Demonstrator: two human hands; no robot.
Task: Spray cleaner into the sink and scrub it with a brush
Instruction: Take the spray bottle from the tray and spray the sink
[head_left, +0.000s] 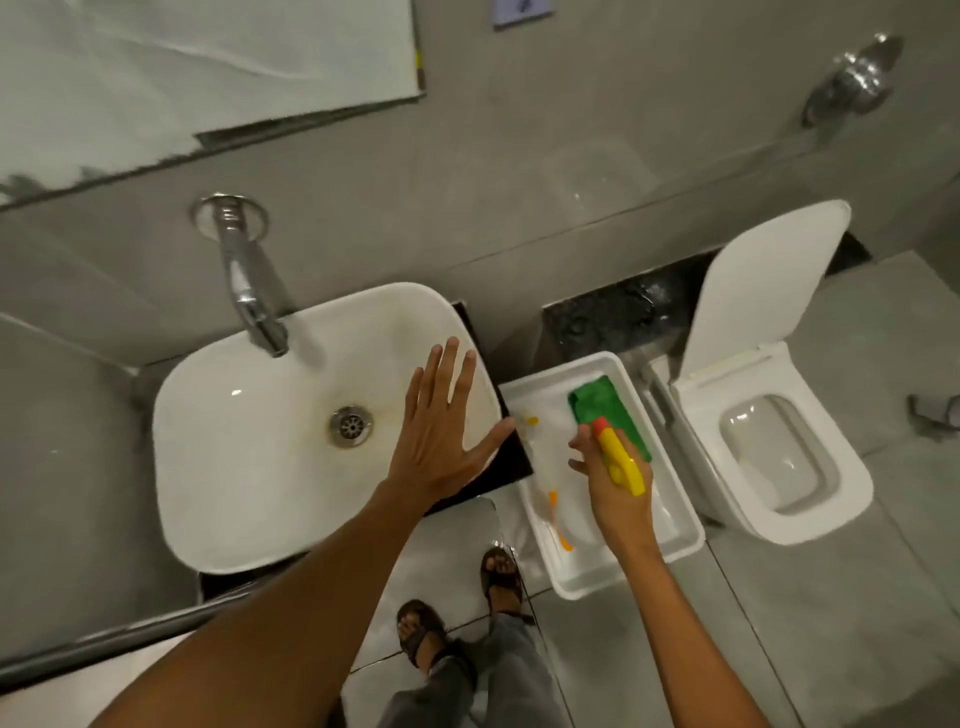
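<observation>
A grey tiled wall (519, 171) fills the upper half of the head view, with a mirror (197, 67) at its upper left corner and a chrome fitting (857, 78) at its upper right. Below it the white sink (234, 467) sits on a dark counter (511, 457), its right rim running along the counter's right edge. A chrome tap (249, 291) reaches from the wall over the basin's back edge, and the metal drain (350, 426) lies near the basin's middle, ringed by a yellowish stain.

To the right stands a white toilet (779, 441) with its lid (763, 280) raised against the wall. Between the sink counter and the toilet is a white tray (685, 540), just beside the counter's right edge. A green cloth (602, 410) lies in the tray's far right corner, and clear plastic items with orange parts, too blurred to identify, lie along its left side.

The left hand (441, 447) is spread flat with fingers apart over the sink's right rim, gripping nothing. The right hand (613, 478) is over the tray and is closed around a yellow spray bottle (621, 460) with a red tip, which points toward the tray's far edge.

At the bottom edge, two sandalled feet (415, 631) stand on the grey floor (831, 623).
</observation>
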